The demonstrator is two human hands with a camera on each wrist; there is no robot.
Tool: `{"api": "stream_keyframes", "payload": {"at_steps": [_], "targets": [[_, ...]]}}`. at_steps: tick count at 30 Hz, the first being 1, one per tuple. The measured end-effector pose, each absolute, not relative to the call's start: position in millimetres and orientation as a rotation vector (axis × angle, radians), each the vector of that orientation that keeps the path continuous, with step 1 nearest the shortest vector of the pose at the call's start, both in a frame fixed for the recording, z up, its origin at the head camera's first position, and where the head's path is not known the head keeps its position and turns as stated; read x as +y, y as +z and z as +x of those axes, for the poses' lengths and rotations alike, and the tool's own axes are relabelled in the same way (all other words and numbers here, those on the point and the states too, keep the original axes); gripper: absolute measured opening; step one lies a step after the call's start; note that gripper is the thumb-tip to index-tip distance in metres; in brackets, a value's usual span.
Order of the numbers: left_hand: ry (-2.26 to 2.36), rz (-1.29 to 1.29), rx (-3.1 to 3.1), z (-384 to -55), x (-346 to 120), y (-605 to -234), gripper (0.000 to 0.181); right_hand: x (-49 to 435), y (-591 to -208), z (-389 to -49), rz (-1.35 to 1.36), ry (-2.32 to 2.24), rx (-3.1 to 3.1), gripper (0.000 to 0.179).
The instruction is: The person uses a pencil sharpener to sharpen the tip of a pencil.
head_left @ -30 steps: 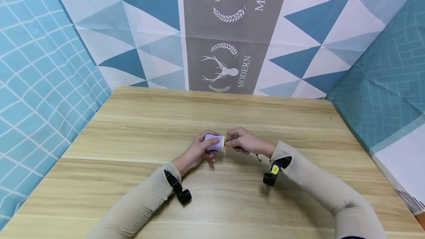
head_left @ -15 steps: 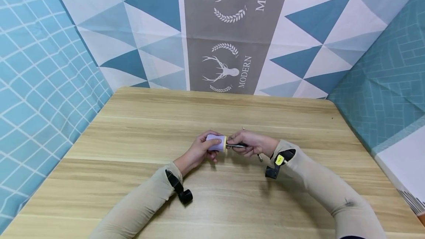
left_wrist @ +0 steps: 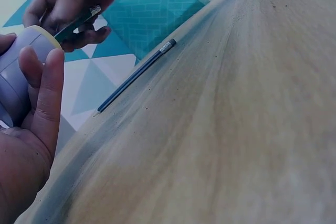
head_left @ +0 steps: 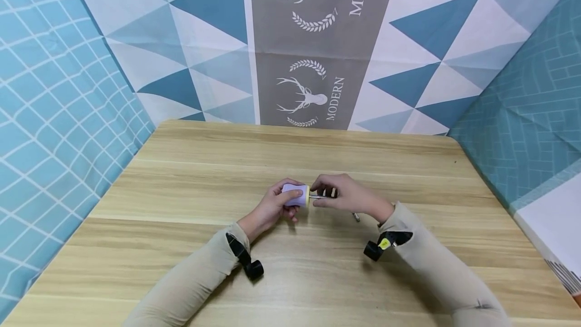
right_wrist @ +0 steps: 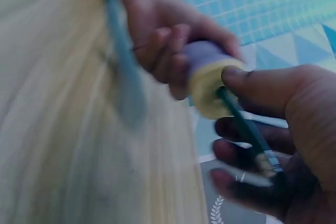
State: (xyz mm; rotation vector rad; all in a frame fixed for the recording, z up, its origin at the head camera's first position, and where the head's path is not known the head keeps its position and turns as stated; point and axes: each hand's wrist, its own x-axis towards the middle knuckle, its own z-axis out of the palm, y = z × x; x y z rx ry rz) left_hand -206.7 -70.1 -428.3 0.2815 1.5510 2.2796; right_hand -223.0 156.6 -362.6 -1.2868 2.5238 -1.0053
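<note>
My left hand (head_left: 268, 207) grips a lavender pencil sharpener (head_left: 292, 195) with a yellow end, held above the table. A dark green pencil (right_wrist: 245, 124) sticks out of the hole in that yellow face (right_wrist: 210, 85); its tip is hidden inside. Around the pencil my right hand (head_left: 348, 193) is spread, thumb and fingers apart on either side of the shaft. In the right wrist view the thumb lies close to the sharpener's yellow face. A second pencil, dark blue with an eraser end (left_wrist: 137, 75), lies on the table below the right hand.
The wood-grain table (head_left: 281, 286) stretches out on all sides of the hands. Patterned cloth (head_left: 313, 44) hangs behind it, with blue cloths at left and right. Each wrist carries a black strapped camera (head_left: 252, 269).
The right hand was pinching the pencil and turning at the wrist; now its fingers have spread off the shaft. The left hand and sharpener have stayed nearly still.
</note>
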Motion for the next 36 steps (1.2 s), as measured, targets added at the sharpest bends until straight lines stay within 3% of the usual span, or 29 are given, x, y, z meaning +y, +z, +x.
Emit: {"api": "stream_keyframes", "payload": {"at_steps": [9, 14, 18, 24, 31, 36], "targets": [[2.292, 0.293, 1.545, -207.4, -70.9, -428.9, 0.018, 148.1, -387.7, -222.2, -1.836, -0.842, 2.800, 0.015], [2.291, 0.279, 1.545, -207.4, -71.0, -429.8, 0.017, 146.0, -389.5, -223.8, -1.879, -0.864, 2.810, 0.021], [2.296, 0.267, 1.551, -208.0, -71.2, -429.5, 0.017, 144.6, -385.8, -225.2, -1.740, -0.918, 2.753, 0.016], [2.279, 0.271, 1.563, -208.2, -71.0, -428.8, 0.017, 144.3, -378.9, -226.6, -1.314, -1.081, 2.521, 0.011], [2.272, 0.277, 1.562, -208.0, -69.8, -431.1, 0.017, 145.0, -374.6, -231.8, -0.906, -1.278, 2.169, 0.018], [2.279, 0.279, 1.560, -208.0, -69.7, -431.7, 0.017, 146.2, -373.0, -237.4, -0.764, -1.322, 1.974, 0.029]]}}
